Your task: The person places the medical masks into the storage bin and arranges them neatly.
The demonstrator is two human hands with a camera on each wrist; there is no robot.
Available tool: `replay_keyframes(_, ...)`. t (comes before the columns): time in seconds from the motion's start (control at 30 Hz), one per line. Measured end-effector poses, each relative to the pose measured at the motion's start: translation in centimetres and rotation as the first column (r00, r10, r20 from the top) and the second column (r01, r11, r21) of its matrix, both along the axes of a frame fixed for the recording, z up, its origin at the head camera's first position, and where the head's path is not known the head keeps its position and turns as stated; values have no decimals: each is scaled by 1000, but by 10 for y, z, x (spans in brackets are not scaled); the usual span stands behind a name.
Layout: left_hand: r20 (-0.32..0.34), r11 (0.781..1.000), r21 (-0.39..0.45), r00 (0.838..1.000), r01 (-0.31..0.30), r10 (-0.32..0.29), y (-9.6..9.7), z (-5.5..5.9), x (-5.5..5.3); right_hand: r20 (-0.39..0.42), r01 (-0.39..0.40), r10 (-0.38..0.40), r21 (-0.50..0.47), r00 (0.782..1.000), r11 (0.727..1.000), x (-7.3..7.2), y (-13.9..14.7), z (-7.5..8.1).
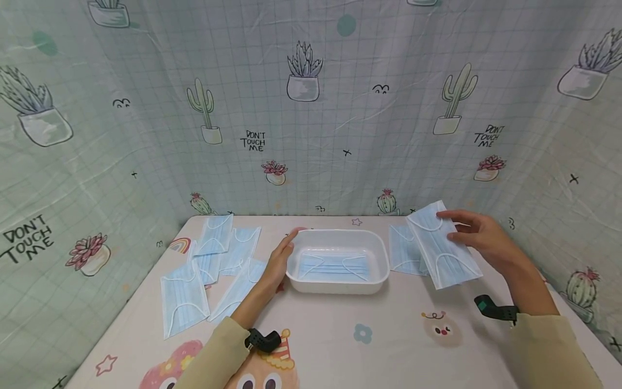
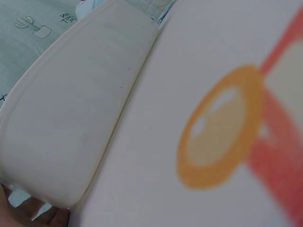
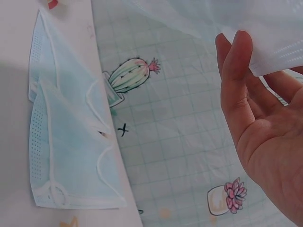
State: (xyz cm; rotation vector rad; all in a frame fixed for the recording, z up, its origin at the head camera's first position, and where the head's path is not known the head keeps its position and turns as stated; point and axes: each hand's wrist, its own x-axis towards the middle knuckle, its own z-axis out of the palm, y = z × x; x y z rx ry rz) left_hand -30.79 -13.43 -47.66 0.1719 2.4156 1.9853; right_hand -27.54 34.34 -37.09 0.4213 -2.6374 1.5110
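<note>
Pale tabletop [image 1: 330, 346] below — right fingers [image 1: 459, 216] pinch a mask [image 1: 441, 249], slanting lengthwise down-right.

- Gridded backdrop [image 1: 330, 127]: potted-cactus prints; spans far, left and right sides.
- White tabletop [image 1: 335, 316]: rainbow print [image 1: 181, 245], far left; star print [image 1: 106, 366], near left; blue flower print [image 1: 363, 333], near.

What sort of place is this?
Likely a makeshift tabletop recording booth: cactus-print sheeting behind and along both sides, and a cartoon-print table bearing face masks and a white tub.
</note>
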Motion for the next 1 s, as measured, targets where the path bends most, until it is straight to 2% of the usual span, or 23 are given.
replay_keyframes(0.2,3,1000,-4,1000,2,-2,-1,-1,0,8,6,-6,-2,1000,1000,0,-3,1)
replay_keyframes(0.47,-5,1000,-2,1000,10,-10,-1,1,0,-25,-27,26,-46,999,999,3,-10,4)
replay_keyframes(1.0,-4,1000,4,1000,6,-6,0,0,1,-70,-43,40,-56,997,997,4,-23,5)
